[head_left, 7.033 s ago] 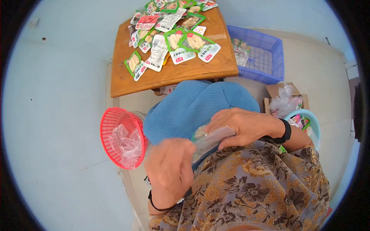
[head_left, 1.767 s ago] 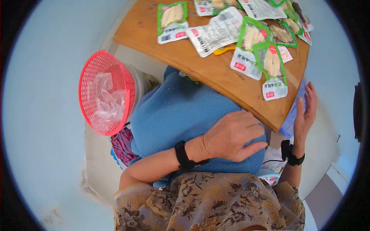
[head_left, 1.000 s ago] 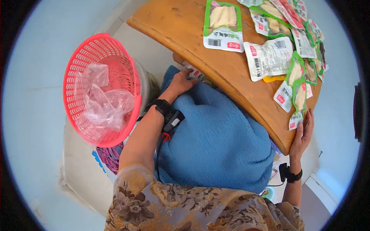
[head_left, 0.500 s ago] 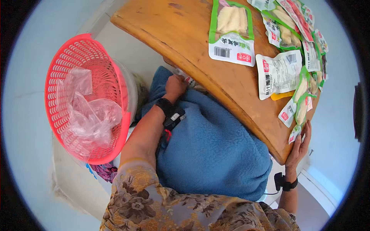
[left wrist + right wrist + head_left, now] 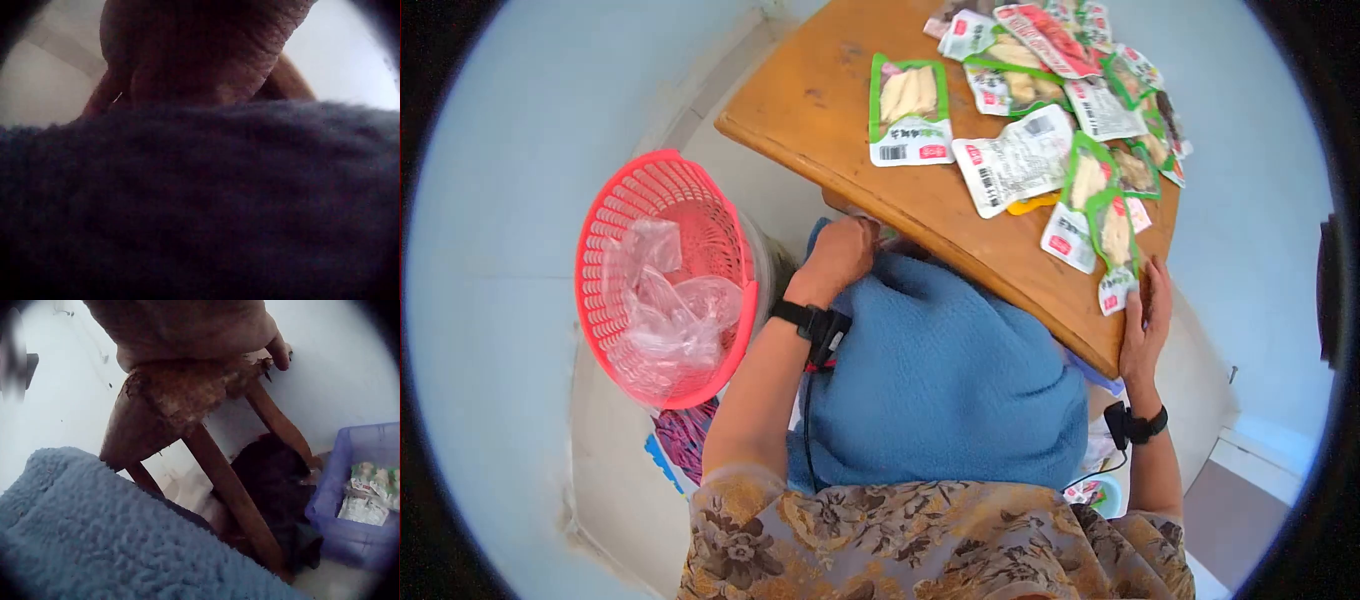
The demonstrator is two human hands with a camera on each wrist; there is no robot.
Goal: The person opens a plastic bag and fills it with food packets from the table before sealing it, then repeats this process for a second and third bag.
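My left hand (image 5: 840,255) reaches to the near edge of the wooden table (image 5: 810,120), at its left part; its fingertips are hidden there, and I cannot tell whether they hold anything. In the dark left wrist view, only part of that hand (image 5: 187,56) shows above the cloth. At the table's right side lies my right hand (image 5: 1145,320), fingers extended along the edge. Close by its thumb is a green-edged food pouch (image 5: 1115,240) with pale pieces inside. More sealed pouches cover the tabletop, including a lone green-edged one (image 5: 910,100) and a white printed one (image 5: 1010,165).
Blue fleece (image 5: 950,370) covers the lap under the table's edge. At left stands a red basket (image 5: 752,320) with clear plastic bags (image 5: 665,300). A blue-purple crate (image 5: 325,512) with pouches is on the floor by the table legs (image 5: 231,494). A pale blue basin (image 5: 1115,497) sits lower right.
Seven seconds ago both hands held a packet over the lap. Since then the right hand has gone to the table's right side, the left to its near edge. The head view has shifted.
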